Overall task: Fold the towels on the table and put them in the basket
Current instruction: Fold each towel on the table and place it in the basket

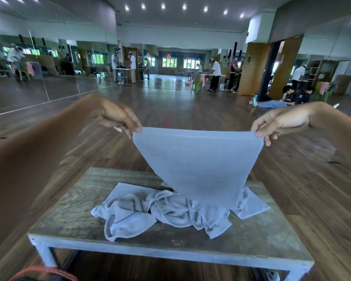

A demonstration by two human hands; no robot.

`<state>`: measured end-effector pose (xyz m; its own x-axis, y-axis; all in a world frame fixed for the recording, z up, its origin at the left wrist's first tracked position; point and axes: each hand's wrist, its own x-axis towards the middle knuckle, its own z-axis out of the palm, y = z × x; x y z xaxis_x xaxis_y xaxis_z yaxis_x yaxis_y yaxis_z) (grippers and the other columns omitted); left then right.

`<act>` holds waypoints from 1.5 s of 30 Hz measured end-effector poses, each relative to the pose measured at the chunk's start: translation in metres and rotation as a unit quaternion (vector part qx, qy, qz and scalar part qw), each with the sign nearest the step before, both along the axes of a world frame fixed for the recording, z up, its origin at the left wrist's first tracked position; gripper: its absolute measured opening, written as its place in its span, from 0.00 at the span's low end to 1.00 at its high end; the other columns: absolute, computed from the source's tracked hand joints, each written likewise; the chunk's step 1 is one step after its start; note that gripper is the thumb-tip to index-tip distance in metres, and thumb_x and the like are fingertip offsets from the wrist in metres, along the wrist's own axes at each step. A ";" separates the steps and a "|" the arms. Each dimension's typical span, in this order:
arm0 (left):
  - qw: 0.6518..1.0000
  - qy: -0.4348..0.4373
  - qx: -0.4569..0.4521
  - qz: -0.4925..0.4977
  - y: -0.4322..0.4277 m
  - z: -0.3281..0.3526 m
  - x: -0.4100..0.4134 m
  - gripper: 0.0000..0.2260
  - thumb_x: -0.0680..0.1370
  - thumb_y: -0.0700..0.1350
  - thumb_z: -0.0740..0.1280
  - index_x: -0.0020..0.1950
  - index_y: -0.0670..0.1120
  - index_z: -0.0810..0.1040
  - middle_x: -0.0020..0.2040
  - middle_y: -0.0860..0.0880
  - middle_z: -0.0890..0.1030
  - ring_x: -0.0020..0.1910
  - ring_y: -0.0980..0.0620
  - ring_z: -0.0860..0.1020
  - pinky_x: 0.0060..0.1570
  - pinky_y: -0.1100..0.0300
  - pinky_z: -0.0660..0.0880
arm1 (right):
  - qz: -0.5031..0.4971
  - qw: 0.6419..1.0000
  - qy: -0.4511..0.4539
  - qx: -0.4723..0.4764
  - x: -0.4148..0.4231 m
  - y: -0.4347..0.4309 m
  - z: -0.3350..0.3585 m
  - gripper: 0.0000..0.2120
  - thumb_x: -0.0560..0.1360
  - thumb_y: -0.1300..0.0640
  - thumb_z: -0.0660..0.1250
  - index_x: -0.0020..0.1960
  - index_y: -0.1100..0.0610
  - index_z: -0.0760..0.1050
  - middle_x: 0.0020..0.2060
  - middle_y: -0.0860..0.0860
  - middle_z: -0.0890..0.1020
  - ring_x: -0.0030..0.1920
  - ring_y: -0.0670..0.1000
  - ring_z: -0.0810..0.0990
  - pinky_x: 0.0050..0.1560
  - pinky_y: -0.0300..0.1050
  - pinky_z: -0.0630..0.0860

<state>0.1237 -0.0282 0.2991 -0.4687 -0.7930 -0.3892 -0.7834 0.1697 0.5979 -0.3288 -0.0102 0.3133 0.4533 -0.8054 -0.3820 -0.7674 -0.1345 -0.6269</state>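
A light blue towel (197,161) hangs flat in the air above the table, stretched between my two hands. My left hand (118,116) pinches its upper left corner, and my right hand (280,122) pinches its upper right corner. The towel's lower edge reaches down to a crumpled heap of light blue towels (160,209) lying on the low wooden table (69,220). No basket shows clearly; an orange-red rim (47,272) pokes in at the bottom left corner.
The table stands on a dark wooden floor in a large hall. Mirrors line the left wall. Several people stand at tables far back, and two people sit on the floor at the right (292,96).
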 end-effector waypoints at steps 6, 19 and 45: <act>0.998 0.009 0.006 0.066 -0.034 -0.047 -0.002 0.30 0.54 0.60 0.81 0.48 0.42 0.83 0.47 0.45 0.84 0.46 0.51 0.79 0.44 0.65 0.69 | -0.025 1.000 -0.002 0.015 -0.003 -0.024 -0.041 0.34 0.52 0.41 0.82 0.51 0.59 0.81 0.42 0.51 0.84 0.36 0.46 0.80 0.30 0.34 0.69; 0.941 -0.110 -0.274 0.163 -0.068 -0.209 -0.045 0.04 0.73 0.51 0.65 0.42 0.54 0.79 0.38 0.59 0.80 0.49 0.57 0.78 0.57 0.54 0.61 | -0.156 0.962 0.055 -0.216 0.011 -0.077 -0.221 0.07 0.76 0.61 0.67 0.40 0.53 0.76 0.42 0.58 0.83 0.36 0.49 0.76 0.35 0.34 0.69; 0.835 -0.031 -0.528 0.149 0.055 -0.409 -0.036 0.08 0.75 0.47 0.65 0.46 0.48 0.83 0.48 0.54 0.83 0.50 0.53 0.74 0.45 0.55 0.57 | -0.219 0.873 0.058 -0.431 0.023 0.054 -0.395 0.11 0.67 0.53 0.60 0.45 0.55 0.77 0.42 0.49 0.79 0.44 0.51 0.76 0.48 0.47 0.64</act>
<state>0.0878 0.0264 -0.1101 -0.1934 -0.7872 0.5855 -0.9091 0.3682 0.1948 -0.3054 0.0438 -0.0814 0.0278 -0.9027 0.4293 -0.9155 -0.1955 -0.3517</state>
